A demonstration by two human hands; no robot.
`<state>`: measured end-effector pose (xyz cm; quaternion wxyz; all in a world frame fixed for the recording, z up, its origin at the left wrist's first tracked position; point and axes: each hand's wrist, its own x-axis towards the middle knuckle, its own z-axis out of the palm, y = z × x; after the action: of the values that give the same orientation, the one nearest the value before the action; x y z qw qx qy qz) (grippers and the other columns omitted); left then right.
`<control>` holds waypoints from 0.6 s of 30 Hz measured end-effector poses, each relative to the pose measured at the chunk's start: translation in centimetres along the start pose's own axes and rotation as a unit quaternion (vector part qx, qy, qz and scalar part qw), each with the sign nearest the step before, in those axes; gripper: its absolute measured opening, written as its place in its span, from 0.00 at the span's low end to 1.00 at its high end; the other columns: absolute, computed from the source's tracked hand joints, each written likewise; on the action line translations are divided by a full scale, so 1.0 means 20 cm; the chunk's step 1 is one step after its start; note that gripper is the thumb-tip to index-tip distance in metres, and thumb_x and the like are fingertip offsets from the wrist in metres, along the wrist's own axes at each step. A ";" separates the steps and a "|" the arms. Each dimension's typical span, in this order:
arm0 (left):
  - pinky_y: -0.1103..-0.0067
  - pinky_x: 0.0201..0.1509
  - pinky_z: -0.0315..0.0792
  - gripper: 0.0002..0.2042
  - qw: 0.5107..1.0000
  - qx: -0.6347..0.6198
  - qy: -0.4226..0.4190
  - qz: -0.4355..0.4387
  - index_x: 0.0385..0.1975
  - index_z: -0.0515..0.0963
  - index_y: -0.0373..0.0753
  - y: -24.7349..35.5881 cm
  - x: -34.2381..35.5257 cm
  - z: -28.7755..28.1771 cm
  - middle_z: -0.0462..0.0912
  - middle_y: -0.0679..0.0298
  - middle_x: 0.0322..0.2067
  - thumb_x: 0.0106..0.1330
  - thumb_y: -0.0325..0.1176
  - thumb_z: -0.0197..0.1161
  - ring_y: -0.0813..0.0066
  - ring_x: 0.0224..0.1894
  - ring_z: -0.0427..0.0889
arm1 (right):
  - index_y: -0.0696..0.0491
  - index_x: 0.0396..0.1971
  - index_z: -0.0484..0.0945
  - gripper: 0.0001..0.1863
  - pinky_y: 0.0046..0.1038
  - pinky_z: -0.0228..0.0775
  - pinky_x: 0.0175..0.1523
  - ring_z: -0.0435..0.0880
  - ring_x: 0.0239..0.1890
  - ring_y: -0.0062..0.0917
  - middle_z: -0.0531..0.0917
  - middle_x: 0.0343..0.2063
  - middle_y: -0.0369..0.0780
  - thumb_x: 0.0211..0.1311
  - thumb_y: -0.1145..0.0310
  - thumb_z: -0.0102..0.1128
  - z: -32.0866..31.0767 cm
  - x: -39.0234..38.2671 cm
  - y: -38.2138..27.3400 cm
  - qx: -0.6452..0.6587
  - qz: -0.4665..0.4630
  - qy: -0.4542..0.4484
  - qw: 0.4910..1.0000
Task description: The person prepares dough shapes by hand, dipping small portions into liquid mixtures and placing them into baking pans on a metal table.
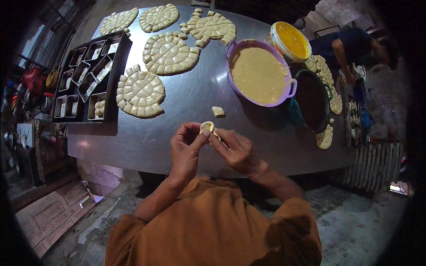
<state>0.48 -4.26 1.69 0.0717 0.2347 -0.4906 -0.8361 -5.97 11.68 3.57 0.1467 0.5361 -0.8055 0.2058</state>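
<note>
A small piece of pale dough (pixel 207 127), bent into a cup shape, is pinched between the fingers of both hands above the near part of the steel table. My left hand (pixel 188 142) grips its left side, with the thumb against the front. On the other side, my right hand (pixel 236 150) has its fingertips closed on the dough's edge. Just beyond them a loose cut dough piece (pixel 218 111) lies on the metal. Farther right stands a purple basin (pixel 290 88) holding a beige, paste-like filling (pixel 258 73).
Several scored dough rounds (pixel 140 94) cover the steel table's (pixel 186 102) left and far parts. A black tray (pixel 111 106) of metal tins stands at left. Beyond the basin are a dark green tub (pixel 312 102) and a bucket of yellow stuff (pixel 290 41). Another person (pixel 339 51) works at right.
</note>
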 end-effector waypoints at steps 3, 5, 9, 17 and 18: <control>0.80 0.46 0.76 0.08 0.999 0.032 -0.010 0.005 0.41 0.78 0.36 0.03 -0.01 0.00 0.83 0.65 0.38 0.65 0.27 0.68 0.80 0.40 0.81 | 0.56 0.55 0.76 0.25 0.32 0.77 0.35 0.84 0.36 0.34 0.81 0.41 0.42 0.53 0.78 0.68 -0.02 -0.01 0.00 0.072 0.044 0.013 0.996; 0.81 0.46 0.76 0.07 0.998 0.054 -0.031 0.008 0.41 0.79 0.35 0.03 -0.01 -0.01 0.83 0.65 0.38 0.66 0.27 0.67 0.80 0.40 0.81 | 0.56 0.54 0.75 0.26 0.34 0.77 0.36 0.84 0.36 0.35 0.81 0.39 0.43 0.53 0.77 0.69 -0.03 -0.01 0.02 0.119 0.094 0.005 0.988; 0.81 0.46 0.76 0.07 0.985 0.131 -0.114 0.006 0.42 0.81 0.33 0.03 0.00 -0.06 0.84 0.66 0.39 0.68 0.27 0.65 0.80 0.42 0.81 | 0.55 0.46 0.77 0.21 0.35 0.76 0.37 0.84 0.33 0.36 0.80 0.36 0.43 0.50 0.76 0.72 -0.12 0.10 0.08 0.227 0.154 -0.057 0.960; 0.80 0.47 0.74 0.11 0.981 0.095 -0.164 -0.050 0.44 0.83 0.34 0.11 0.02 -0.10 0.84 0.65 0.40 0.71 0.35 0.63 0.79 0.41 0.80 | 0.54 0.34 0.79 0.11 0.35 0.75 0.36 0.83 0.35 0.38 0.79 0.30 0.40 0.52 0.71 0.72 -0.25 0.21 0.24 0.308 0.095 -0.196 0.926; 0.80 0.47 0.74 0.12 0.986 0.068 -0.131 -0.083 0.44 0.82 0.34 0.10 0.04 -0.10 0.84 0.65 0.40 0.71 0.37 0.63 0.79 0.41 0.80 | 0.53 0.33 0.78 0.10 0.34 0.74 0.35 0.83 0.35 0.37 0.79 0.30 0.39 0.53 0.71 0.71 -0.24 0.22 0.24 0.299 0.070 -0.185 0.934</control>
<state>0.46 -7.13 2.36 -0.0787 0.1675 -0.5302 -0.8275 -12.02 12.23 8.91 -0.1865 0.5256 -0.7553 0.3441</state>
